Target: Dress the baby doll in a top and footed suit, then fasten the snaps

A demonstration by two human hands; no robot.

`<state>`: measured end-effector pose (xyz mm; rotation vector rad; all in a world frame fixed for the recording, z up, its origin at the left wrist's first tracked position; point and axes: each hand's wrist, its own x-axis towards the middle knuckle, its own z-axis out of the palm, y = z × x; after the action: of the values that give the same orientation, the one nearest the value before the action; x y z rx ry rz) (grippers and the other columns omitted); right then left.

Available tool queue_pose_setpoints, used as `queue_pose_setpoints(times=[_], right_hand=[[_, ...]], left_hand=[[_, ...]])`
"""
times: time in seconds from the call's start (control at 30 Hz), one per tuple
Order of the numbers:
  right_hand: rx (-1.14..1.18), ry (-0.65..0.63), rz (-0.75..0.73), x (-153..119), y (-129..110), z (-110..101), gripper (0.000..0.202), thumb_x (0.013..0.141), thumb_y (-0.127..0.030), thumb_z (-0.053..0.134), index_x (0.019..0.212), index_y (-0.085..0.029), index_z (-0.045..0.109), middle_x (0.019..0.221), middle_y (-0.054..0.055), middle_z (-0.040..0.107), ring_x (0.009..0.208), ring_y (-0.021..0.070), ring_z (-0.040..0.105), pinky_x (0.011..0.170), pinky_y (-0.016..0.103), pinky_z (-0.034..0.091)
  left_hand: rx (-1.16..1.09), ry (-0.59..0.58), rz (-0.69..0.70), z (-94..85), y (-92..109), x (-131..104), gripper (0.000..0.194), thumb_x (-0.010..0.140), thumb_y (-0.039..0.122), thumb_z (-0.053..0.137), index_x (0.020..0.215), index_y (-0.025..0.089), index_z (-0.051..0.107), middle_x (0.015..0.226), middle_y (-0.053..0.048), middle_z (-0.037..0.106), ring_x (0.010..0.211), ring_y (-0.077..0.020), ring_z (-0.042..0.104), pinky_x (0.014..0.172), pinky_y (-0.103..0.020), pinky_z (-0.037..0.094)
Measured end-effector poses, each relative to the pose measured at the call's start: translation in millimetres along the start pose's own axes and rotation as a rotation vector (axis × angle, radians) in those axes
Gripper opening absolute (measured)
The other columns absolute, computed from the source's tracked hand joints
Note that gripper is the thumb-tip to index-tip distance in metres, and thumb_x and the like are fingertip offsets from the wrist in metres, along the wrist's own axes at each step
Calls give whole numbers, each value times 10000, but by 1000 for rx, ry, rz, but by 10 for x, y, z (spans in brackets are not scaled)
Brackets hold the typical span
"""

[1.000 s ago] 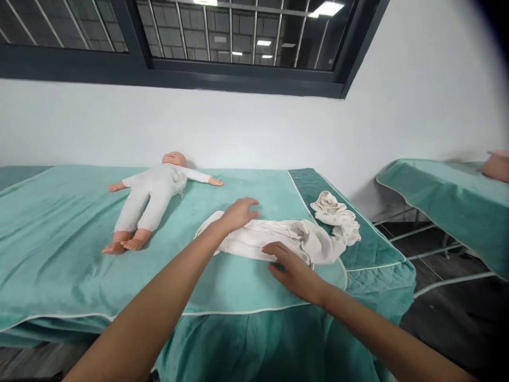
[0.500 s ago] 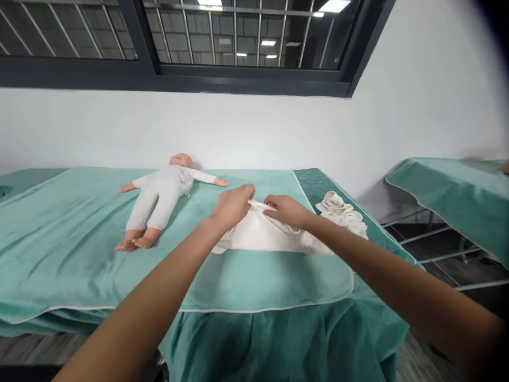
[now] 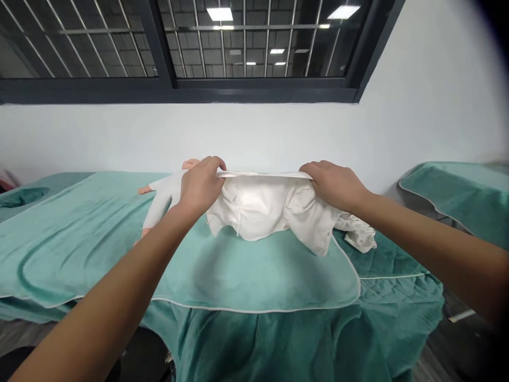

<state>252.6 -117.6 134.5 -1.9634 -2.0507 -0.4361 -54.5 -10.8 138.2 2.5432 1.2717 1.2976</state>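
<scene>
both hands have lifted the white garment (image 3: 262, 209) off the green blanket (image 3: 254, 276); left hand (image 3: 201, 185) and right hand (image 3: 334, 185) pinch its top edge closed. keeping that edge taut and level should help it hang straight beside the doll (image 3: 163, 199).

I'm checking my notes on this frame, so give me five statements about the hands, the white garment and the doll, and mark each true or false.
1. Both hands hold the white garment by its top edge. True: the left hand and right hand grip it at either end.
2. The garment lies flat on the bed. False: it hangs lifted above the teal blanket.
3. The doll lies beyond the left hand. True.
4. The doll wears green. False: its suit is white.
5. A crumpled white cloth lies below the right forearm. True.
</scene>
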Motion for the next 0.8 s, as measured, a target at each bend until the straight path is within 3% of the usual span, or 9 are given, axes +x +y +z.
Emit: queue_pose_setpoints(times=[0.07, 0.23, 0.4, 0.53, 0.67, 0.73, 0.8], right_hand=[[161, -1, 63, -56, 46, 36, 354, 889, -181, 422, 1179, -283, 597, 1128, 31, 683, 976, 247, 614, 747, 340, 451], [504, -28, 180, -232, 145, 86, 275, 877, -252, 467, 1074, -291, 655, 1066, -11, 708, 904, 191, 641, 728, 282, 469], [595, -88, 198, -374, 310, -29, 281, 864, -380, 529, 1063, -253, 680, 1035, 29, 719, 873, 209, 650, 673, 270, 479], [602, -146, 156, -257, 510, -14, 346, 864, -502, 553, 1029, -236, 700, 1019, 55, 733, 870, 244, 673, 686, 300, 507], [364, -224, 110, 36, 520, 287, 332, 882, -507, 543, 1040, -263, 707, 1098, 48, 727, 967, 259, 676, 787, 335, 521], [199, -283, 156, 111, 342, 524, 300, 920, -430, 506, 1090, -263, 689, 1101, 64, 727, 961, 255, 680, 781, 346, 522], [116, -250, 180, 75, 44, 800, 320, 924, -301, 504, 1187, -191, 649, 1149, 164, 697, 1041, 308, 655, 840, 414, 503]], left_hand=[[-67, 54, 1, 20, 8, -38, 148, 783, 122, 538, 887, 225, 563, 946, -36, 607, 898, -235, 565, 730, -311, 383], [-291, -53, -146, 96, -79, -155, 94, 796, 186, 543, 877, 232, 528, 855, -7, 624, 796, -203, 579, 678, -288, 392], [-25, -137, -144, -78, -86, -146, 78, 758, 226, 600, 832, 241, 578, 712, -16, 619, 664, -231, 542, 626, -297, 346], [168, -277, -139, -190, -125, 12, 168, 761, 396, 653, 723, 239, 608, 557, -18, 564, 513, -216, 484, 577, -295, 334], [170, -377, -173, 65, -304, 125, 262, 698, 488, 712, 681, 240, 631, 603, -37, 626, 627, -246, 592, 648, -305, 411], [189, -393, -297, 310, -341, 56, 246, 699, 456, 720, 803, 241, 663, 772, -72, 694, 795, -289, 646, 721, -334, 439], [207, -367, -350, 587, -288, -129, 261, 749, 367, 681, 957, 211, 664, 936, -126, 701, 937, -318, 643, 782, -367, 452]])
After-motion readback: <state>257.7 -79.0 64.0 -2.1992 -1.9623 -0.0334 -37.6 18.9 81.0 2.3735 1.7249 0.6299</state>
